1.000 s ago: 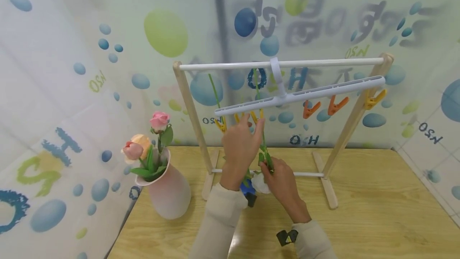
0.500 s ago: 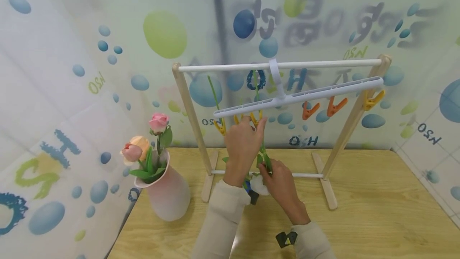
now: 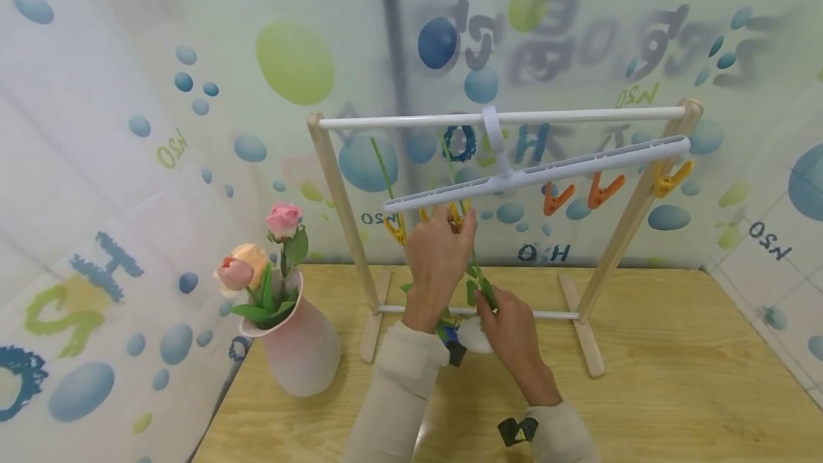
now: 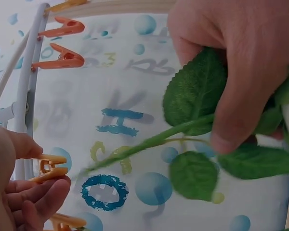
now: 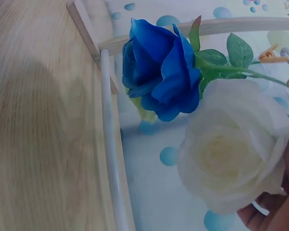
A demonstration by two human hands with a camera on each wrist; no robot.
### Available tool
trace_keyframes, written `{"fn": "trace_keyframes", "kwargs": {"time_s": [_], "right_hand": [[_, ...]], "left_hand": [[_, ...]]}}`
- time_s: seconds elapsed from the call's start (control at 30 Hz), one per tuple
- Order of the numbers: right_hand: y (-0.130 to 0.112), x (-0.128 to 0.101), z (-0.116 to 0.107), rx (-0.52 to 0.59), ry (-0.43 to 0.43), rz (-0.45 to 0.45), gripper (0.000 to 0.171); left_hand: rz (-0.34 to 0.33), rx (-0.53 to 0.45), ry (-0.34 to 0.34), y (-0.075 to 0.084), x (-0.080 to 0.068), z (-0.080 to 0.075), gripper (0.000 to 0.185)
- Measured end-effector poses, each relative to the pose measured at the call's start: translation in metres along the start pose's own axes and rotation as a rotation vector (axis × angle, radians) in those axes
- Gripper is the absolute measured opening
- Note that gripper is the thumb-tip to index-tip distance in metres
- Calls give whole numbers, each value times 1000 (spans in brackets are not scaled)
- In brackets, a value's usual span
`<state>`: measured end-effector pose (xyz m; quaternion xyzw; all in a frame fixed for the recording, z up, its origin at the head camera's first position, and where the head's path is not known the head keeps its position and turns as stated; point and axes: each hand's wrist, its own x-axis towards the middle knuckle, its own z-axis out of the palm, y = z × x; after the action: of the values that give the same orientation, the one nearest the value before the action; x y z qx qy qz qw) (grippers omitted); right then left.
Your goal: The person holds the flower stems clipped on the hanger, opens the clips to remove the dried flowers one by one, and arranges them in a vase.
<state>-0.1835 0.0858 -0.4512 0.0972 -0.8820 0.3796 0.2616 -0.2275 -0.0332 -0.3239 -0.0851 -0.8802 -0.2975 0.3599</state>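
My left hand point(image 3: 439, 263) pinches a yellow clip point(image 4: 47, 166) at twelve o'clock; my right hand point(image 3: 511, 327) grips the white rose point(image 5: 233, 144) stem, which may slip sideways, seemingly misaligned.

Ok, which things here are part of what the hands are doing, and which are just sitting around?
In use:
left hand pinching a yellow clip
right hand holding the white rose
hanger

Sitting around:
blue rose
orange clips
pink vase

A wooden table point(image 3: 675, 391) carries a pink vase point(image 3: 302, 345) at its left and a wooden rack point(image 3: 581, 320) toward the back.
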Motion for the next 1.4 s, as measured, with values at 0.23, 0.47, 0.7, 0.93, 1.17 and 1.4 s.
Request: {"fn": "trace_keyframes", "kwargs": {"time_s": [0.23,0.47,0.7,0.93,1.17,1.4], "right_hand": [[13,-8,-10,-33,-42,82,22],[20,-11,-24,-92,-111,116,19],[30,-10,-43,-200,-201,63,11],[37,-12,-58,-427,-186,-24,12],[40,-13,-65,-509,-173,-19,24],[40,-13,-70,-485,-137,-36,26]], "left_hand": [[-12,-30,6,-2,0,1,35],[-20,-29,-27,-3,-2,2,43],[-60,-41,-94,-6,-7,0,44],[4,31,-247,-12,-23,1,32],[216,135,-592,-22,-63,27,21],[323,238,-822,-32,-99,55,13]]}}
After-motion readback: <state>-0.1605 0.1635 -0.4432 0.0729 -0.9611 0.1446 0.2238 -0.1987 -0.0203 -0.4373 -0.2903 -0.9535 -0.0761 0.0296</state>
